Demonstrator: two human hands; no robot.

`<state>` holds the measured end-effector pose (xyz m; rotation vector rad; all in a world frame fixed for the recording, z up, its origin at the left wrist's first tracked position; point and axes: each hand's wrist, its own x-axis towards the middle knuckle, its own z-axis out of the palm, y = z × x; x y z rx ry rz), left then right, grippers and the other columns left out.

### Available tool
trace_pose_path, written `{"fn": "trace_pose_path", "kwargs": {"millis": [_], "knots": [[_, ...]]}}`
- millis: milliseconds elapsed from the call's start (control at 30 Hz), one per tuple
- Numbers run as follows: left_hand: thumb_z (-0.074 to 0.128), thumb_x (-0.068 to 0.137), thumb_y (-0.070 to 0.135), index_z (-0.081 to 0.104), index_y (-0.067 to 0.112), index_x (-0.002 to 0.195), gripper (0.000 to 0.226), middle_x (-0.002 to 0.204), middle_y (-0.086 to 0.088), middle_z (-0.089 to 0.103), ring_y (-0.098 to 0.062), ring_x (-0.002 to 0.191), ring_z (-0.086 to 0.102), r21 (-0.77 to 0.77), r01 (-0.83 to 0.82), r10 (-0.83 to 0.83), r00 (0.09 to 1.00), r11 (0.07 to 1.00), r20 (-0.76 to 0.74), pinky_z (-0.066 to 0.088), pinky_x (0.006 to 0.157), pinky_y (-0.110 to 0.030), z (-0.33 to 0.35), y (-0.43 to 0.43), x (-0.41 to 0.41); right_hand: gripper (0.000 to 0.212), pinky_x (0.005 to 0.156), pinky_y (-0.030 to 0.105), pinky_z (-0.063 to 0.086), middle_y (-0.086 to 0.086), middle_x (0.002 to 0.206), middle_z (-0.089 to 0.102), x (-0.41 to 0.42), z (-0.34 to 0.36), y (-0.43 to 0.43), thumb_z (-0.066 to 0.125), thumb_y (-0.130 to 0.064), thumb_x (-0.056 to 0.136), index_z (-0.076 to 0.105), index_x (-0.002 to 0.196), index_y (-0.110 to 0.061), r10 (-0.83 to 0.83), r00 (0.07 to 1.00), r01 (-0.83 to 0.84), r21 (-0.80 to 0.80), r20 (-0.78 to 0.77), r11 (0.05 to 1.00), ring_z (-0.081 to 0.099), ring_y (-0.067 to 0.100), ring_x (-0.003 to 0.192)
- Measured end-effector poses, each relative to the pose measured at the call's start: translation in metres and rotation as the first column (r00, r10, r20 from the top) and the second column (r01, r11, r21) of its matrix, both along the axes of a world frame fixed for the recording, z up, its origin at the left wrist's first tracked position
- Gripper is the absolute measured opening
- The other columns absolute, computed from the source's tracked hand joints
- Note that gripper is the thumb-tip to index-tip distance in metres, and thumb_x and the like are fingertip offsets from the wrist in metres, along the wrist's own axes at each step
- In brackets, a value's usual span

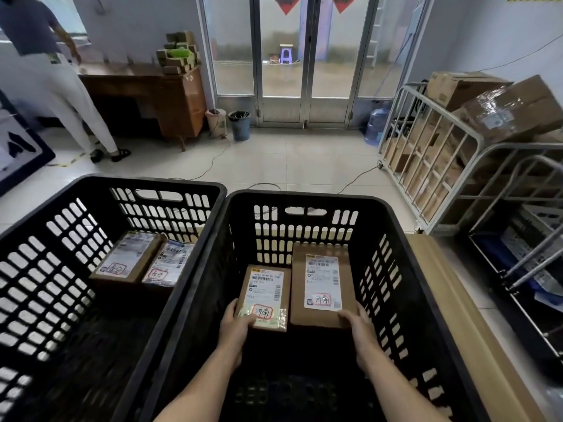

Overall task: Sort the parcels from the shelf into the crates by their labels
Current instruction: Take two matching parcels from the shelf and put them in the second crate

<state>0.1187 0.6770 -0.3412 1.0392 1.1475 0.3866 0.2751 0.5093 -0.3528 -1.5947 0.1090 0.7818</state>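
Observation:
Two black slotted crates stand side by side in front of me. Inside the right crate (396,226) lie two brown parcels with white labels marked in red. My left hand (236,325) holds the near edge of the smaller parcel (265,295), thumb on top. My right hand (358,325) holds the near right corner of the larger parcel (323,287). Both parcels rest flat on the crate floor, side by side. The left crate (61,208) holds two more labelled parcels (128,258) (169,263) near its far wall.
A metal cage cart (432,166) stacked with cardboard boxes (511,108) stands at the right. A person (54,74) stands at a wooden desk (158,92) at the far left. Bins (240,124), a water bottle (376,123) and floor cables (213,159) lie before the glass doors.

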Motion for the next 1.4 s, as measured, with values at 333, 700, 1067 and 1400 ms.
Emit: {"fn": "trace_pose_path", "kwargs": {"millis": [333, 700, 1067, 1400], "knots": [[0.059, 0.084, -0.003, 0.04, 0.013, 0.136, 0.058, 0.123, -0.02, 0.057, -0.035, 0.109, 0.059, 0.049, -0.09, 0.091, 0.996, 0.995, -0.011, 0.048, 0.097, -0.05, -0.006, -0.009, 0.002, 0.057, 0.097, 0.039, 0.043, 0.006, 0.122, 0.058, -0.005, 0.001, -0.012, 0.059, -0.014, 0.085, 0.04, 0.138, -0.02, 0.046, 0.998, -0.046, -0.003, 0.038, 0.999, 0.054, 0.024, 0.112], [0.047, 0.087, -0.002, 0.042, 0.006, 0.132, 0.046, 0.127, -0.022, 0.052, -0.039, 0.111, 0.055, 0.24, -0.045, 0.104, 0.965, 0.97, -0.241, 0.047, 0.097, -0.047, 0.004, -0.003, 0.035, 0.05, 0.095, 0.033, 0.042, 0.008, 0.126, 0.058, -0.001, 0.005, -0.008, 0.053, -0.011, 0.091, 0.041, 0.139, -0.015, 0.099, 0.99, -0.098, -0.015, 0.103, 0.995, 0.053, 0.024, 0.116], [0.053, 0.092, 0.031, 0.009, 0.018, 0.149, 0.073, 0.159, -0.005, -0.002, -0.022, 0.146, -0.005, 0.462, 0.815, -0.176, 0.541, 0.349, -0.822, 0.007, 0.118, -0.037, 0.003, -0.006, 0.025, 0.073, 0.119, 0.034, 0.012, 0.002, 0.157, 0.007, -0.016, 0.018, -0.001, 0.047, -0.047, 0.091, 0.012, 0.149, -0.019, 0.756, 0.421, -0.07, -0.813, 0.502, 0.578, 0.007, 0.019, 0.145], [0.049, 0.09, 0.014, -0.007, 0.01, 0.149, 0.081, 0.158, -0.012, -0.012, -0.025, 0.146, -0.011, 0.366, 0.916, -0.086, 0.383, 0.166, -0.92, -0.003, 0.118, -0.033, -0.011, -0.007, 0.02, 0.064, 0.114, 0.032, 0.027, 0.001, 0.15, 0.024, -0.01, 0.022, 0.005, 0.05, -0.046, 0.09, 0.03, 0.142, -0.016, 0.835, 0.304, -0.11, -0.854, 0.458, 0.509, 0.022, 0.017, 0.14]]}}
